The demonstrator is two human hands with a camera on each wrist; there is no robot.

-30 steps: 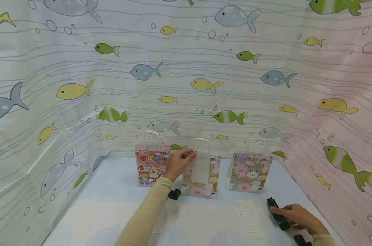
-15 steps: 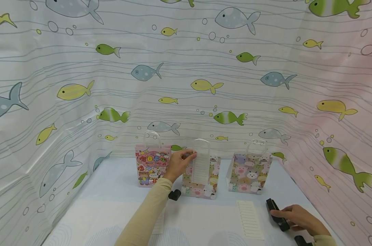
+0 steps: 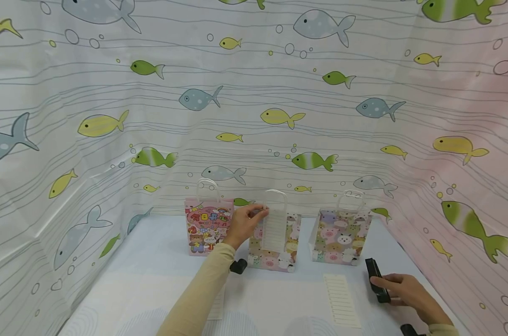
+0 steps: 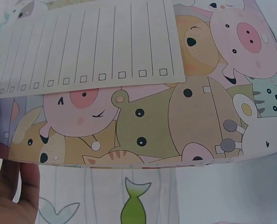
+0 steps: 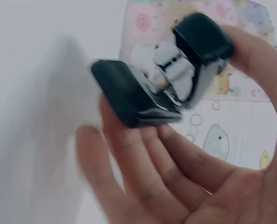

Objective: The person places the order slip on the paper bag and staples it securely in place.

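Note:
My left hand (image 3: 242, 227) pinches a lined paper slip (image 3: 274, 231) against the top edge of the middle gift bag (image 3: 274, 262), which is printed with cartoon animals and stands upright. In the left wrist view the slip (image 4: 91, 51), with its row of small check boxes, lies flat over the bag's front (image 4: 145, 116); part of the hand (image 4: 19, 191) shows at lower left. My right hand (image 3: 411, 293) holds a black stapler (image 3: 376, 280) above the table's right side. Up close, the stapler (image 5: 122, 93) has its two arms spread apart, between thumb and fingers (image 5: 143, 168).
A pink gift bag (image 3: 207, 228) stands left of the middle bag, and another animal-print bag (image 3: 342, 235) stands to its right. One lined slip (image 3: 342, 298) lies on the table at front right. A second slip (image 3: 217, 305) is partly hidden by the left sleeve. Fish-printed sheeting (image 3: 254, 93) encloses the table.
My right hand has raised the stapler slightly off its earlier spot and tilted it more upright. The left hand, the slip and the bags have stayed put.

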